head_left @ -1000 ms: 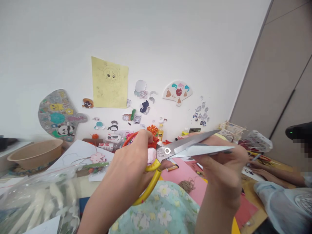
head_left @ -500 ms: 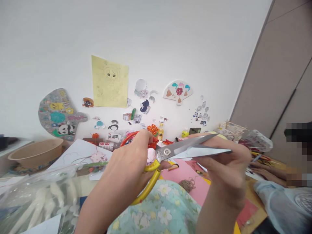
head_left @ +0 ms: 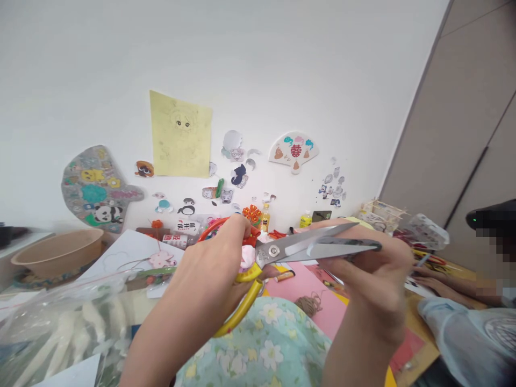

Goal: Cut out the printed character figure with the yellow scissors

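Note:
Scissors [head_left: 274, 251] with one red and one yellow handle lie across the middle of the view, blades pointing right and slightly apart. My left hand [head_left: 220, 252] is wrapped round the handles, with something pale pink and white [head_left: 247, 257] beside the pivot. At the blade end, my right hand [head_left: 373, 263] has its fingers curled and pressed together behind and under the blades. What these fingers hold is hidden by the blades and the fingers. Below the hands lies a floral light-blue cloth [head_left: 270, 338].
A brown bowl [head_left: 60, 252] and a clear bag [head_left: 68, 333] stand at the left. Pink paper [head_left: 322, 306] with a ball of twine [head_left: 309, 304] lies beyond the cloth. Another person's hands [head_left: 439, 285] rest at the right. Stickers cover the wall.
The scissors and my left hand have shifted very slightly left. The lower blade now shows darker, and the view has moved a little.

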A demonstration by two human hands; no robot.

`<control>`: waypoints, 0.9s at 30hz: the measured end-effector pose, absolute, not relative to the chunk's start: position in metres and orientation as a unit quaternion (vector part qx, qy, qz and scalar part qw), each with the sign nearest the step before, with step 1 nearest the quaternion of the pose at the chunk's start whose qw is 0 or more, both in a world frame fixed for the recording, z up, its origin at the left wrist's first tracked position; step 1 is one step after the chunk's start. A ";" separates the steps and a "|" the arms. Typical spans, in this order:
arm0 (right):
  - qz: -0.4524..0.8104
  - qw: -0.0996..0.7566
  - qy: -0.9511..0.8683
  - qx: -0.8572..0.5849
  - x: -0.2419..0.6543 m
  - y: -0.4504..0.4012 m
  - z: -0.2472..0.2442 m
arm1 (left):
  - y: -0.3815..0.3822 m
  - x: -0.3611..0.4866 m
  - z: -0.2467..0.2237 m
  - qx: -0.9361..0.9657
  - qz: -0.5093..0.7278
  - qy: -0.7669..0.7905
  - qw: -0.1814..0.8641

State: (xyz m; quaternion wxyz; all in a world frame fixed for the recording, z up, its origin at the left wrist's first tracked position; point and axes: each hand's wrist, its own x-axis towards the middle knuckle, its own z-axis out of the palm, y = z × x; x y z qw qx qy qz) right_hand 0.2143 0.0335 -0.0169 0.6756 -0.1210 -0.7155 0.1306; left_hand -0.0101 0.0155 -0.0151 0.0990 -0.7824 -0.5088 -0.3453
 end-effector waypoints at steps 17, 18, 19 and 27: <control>0.102 0.640 -0.745 -0.159 0.221 0.029 -0.014 | 0.017 -0.013 -0.016 -0.788 -0.298 -0.525 0.120; 0.098 0.638 -0.746 -0.163 0.222 0.029 -0.014 | 0.017 -0.014 -0.017 -0.789 -0.297 -0.525 0.118; 0.095 0.635 -0.748 -0.168 0.222 0.029 -0.014 | 0.016 -0.014 -0.017 -0.788 -0.296 -0.526 0.117; 0.086 0.624 -0.751 -0.201 0.226 0.027 -0.013 | 0.012 -0.013 -0.011 -0.785 -0.294 -0.541 0.072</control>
